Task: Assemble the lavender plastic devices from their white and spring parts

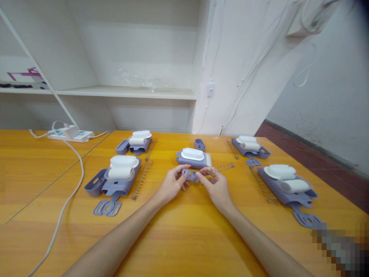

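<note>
I hold the small grey plate [190,176] just on the near side of the middle case [192,164]. My left hand [173,183] is nearly closed, thumb and fingers pinching the plate's left end; my right hand [215,187] is curled in, thumb and fingers on its right end. A spring [226,167] sticks out past my right hand, to the right of the middle case; I can't tell whether I'm touching it. On top of that case lies a white dish [192,154], and a grey cup [200,144] sits on the bench [184,238] just behind it. Well left of the middle case are two more cases [117,187], well right another pair [266,182], all topped with white pieces. Far left of it lies a power strip [83,136].
</note>
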The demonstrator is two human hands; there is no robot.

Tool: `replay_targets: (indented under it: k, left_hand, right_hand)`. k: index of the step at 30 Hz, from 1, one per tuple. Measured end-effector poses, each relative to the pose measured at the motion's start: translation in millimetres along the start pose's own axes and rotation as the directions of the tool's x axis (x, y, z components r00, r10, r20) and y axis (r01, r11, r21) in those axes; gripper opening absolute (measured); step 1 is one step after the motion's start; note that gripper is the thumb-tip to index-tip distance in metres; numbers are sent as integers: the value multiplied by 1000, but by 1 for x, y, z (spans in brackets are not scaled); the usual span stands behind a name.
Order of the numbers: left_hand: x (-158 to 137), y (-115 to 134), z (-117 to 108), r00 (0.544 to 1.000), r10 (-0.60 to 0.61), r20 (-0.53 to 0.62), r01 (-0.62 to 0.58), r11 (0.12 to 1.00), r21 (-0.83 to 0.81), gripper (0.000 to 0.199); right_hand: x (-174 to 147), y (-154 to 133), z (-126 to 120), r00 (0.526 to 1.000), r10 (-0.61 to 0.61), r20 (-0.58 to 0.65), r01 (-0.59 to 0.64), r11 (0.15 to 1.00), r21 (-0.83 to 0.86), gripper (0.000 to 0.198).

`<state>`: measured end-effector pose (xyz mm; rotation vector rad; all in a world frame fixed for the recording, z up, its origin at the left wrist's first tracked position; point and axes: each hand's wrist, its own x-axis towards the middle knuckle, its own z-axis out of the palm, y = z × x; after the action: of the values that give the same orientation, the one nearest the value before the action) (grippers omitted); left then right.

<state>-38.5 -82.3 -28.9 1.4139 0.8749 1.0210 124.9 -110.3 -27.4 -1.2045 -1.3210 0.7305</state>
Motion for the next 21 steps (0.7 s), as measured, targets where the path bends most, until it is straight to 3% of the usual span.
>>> replay_targets:
  k: [10,21]
  left_hand:
    - [0,-5,2,999,6,-38,-6,1000,-15,36]
    - [-3,1,2,999,-19,47,17,999,47,47]
  right_hand:
    - [-1,1,1,1000,20,-22,-20,999,41,27]
    - [-2,-2,-1,1000,-9,1,9,1000,-14,26]
